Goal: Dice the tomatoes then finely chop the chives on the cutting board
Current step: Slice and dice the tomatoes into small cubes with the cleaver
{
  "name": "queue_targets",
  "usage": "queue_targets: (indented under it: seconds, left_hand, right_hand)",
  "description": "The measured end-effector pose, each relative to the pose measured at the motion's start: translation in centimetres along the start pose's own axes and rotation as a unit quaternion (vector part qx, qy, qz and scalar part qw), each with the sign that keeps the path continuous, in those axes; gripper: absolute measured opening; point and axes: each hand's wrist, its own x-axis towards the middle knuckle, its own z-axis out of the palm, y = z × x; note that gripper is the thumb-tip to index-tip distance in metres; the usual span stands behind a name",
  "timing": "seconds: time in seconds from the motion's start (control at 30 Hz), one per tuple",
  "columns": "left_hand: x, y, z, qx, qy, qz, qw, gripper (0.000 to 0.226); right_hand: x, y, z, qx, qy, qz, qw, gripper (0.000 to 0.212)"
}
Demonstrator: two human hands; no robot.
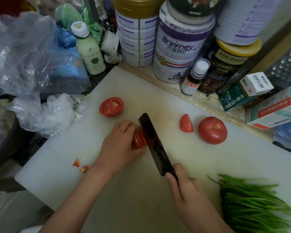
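On the white cutting board (107, 195) my left hand (119, 145) grips a stack of tomato slices (139, 138) at the board's middle. My right hand (185, 187) holds the handle of a dark cleaver (154, 142), whose blade stands against the slices' right side. A tomato half (111, 106) lies cut face up behind my left hand. Right of the blade lie a tomato wedge (186, 123) and a whole tomato (212, 130). Two small tomato bits (80, 166) sit by my left wrist. A bunch of green chives (252, 202) lies at the board's near right.
Tall tins (178, 47), a dark jar (225, 68) and a small dark bottle (194, 78) crowd the counter behind the board. Medicine boxes (252, 91) stand at the right. Crumpled plastic bags (32, 68) and a pale green bottle (89, 49) fill the left side.
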Motion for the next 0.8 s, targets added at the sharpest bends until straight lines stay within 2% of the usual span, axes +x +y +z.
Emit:
queue_targets:
  seconds: [0.33,0.53,0.67,0.8]
  left_hand:
    - [0.3,0.7,0.1,0.037,-0.028,-0.009,0.999,0.067]
    - [1.0,0.9,-0.5,0.046,-0.073,-0.015,0.996,0.077]
    - [1.3,0.8,-0.7,0.045,-0.087,-0.02,0.995,0.063]
    - [0.9,0.8,-0.7,0.031,-0.07,-0.011,0.997,0.058]
  right_hand:
    - [0.1,0.6,-0.4,-0.011,0.025,-0.001,1.0,0.013]
    - [0.0,1.4,-0.9,-0.02,0.049,0.02,0.998,0.014]
    - [0.1,1.4,-1.0,-0.024,0.044,0.018,0.999,0.015]
    - [0.3,1.5,-1.0,-0.021,0.04,0.012,0.999,0.014]
